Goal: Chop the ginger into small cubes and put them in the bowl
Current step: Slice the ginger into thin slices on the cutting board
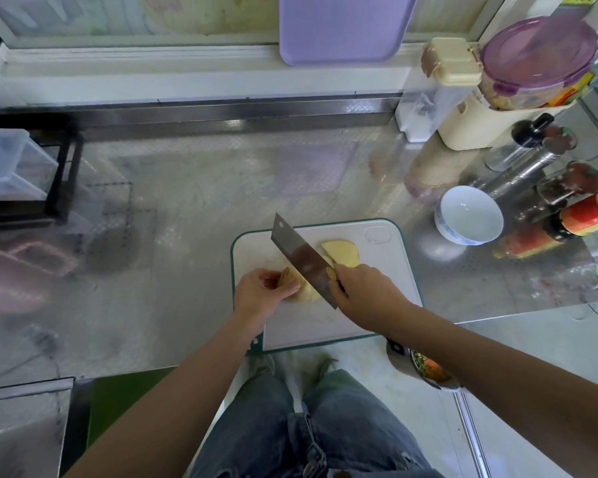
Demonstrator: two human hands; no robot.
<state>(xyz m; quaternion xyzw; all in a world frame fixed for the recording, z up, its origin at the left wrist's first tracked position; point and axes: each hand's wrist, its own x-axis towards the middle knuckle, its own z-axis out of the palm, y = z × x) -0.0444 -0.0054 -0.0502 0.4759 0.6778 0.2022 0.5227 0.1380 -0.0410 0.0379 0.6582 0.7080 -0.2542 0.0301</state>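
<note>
Nearest, a steel dish of chopped bits sits below the R forearm. On the cutting board at the bench front, L grip curls round the ginger chunk; R grip is wrapped tight on the cleaver, blade slanting btwn chunk & cut slices. Further R: empty white bowl, sauce bottles crowding it, purple tray at back.
</note>
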